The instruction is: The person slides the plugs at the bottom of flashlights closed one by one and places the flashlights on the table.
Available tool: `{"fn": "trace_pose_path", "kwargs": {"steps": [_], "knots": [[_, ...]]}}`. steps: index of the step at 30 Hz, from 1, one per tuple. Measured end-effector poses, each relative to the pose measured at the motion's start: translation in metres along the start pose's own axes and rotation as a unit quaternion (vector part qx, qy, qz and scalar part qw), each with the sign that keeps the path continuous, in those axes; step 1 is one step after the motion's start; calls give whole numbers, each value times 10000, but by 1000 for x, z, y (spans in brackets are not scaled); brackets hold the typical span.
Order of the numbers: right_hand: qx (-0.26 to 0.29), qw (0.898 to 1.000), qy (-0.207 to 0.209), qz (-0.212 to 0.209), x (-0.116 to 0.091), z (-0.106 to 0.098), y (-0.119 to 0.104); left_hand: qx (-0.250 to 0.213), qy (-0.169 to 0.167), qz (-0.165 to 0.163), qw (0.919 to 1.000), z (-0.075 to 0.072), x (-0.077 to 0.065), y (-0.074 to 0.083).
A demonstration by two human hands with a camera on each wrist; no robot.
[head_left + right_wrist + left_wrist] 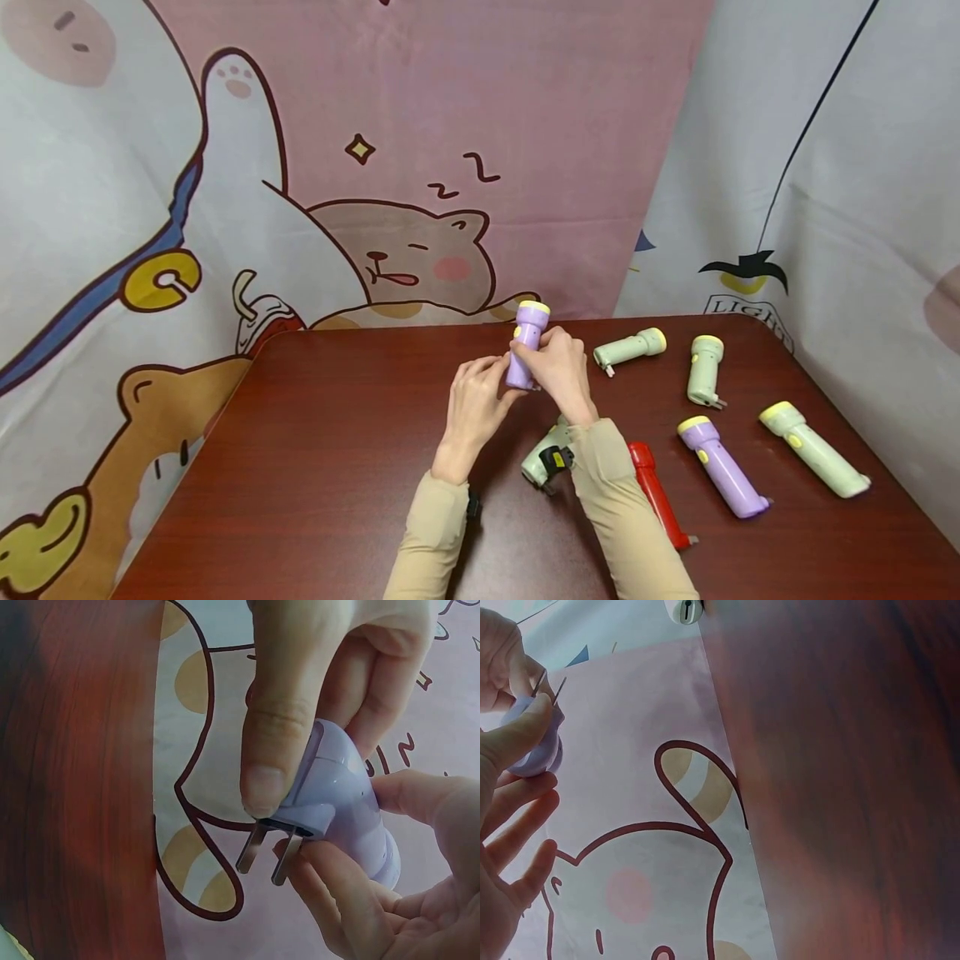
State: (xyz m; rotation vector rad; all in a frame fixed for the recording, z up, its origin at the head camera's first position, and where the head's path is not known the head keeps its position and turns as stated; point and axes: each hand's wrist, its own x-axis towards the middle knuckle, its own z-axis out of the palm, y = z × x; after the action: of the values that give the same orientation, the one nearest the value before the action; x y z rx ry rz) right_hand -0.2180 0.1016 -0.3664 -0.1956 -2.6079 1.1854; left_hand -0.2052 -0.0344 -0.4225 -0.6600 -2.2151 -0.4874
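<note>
Both hands hold a purple flashlight [528, 333] above the far part of the table, its yellow head up in the head view. My left hand [474, 404] grips its lower end, fingers on the left side. In the right wrist view, the left thumb [274, 757] lies against the base of two metal plug prongs [286, 859] folded out of the flashlight. My right hand [561, 367] holds the body from the right, its thumb across the front. In that wrist view, a right fingertip is right by the prongs.
On the dark table [322, 442] lie a red flashlight [660, 496], another purple flashlight [723, 467] and several pale green ones, including one [630, 348] at the back and one [817, 450] far right. Another green flashlight [536, 465] lies partly behind my right wrist. A cartoon-printed cloth [570, 150] hangs behind.
</note>
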Motion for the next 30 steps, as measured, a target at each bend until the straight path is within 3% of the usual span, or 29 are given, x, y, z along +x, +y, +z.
{"fn": "trace_pose_path", "kwargs": {"steps": [22,30], "knots": [[50,10000,-9,-34,-2,1,-2,27,128,33,9999,0,-2,-1],[94,9999,-33,-62,-4,1,-2,38,1,-7,10000,-2,-2,-1]]}}
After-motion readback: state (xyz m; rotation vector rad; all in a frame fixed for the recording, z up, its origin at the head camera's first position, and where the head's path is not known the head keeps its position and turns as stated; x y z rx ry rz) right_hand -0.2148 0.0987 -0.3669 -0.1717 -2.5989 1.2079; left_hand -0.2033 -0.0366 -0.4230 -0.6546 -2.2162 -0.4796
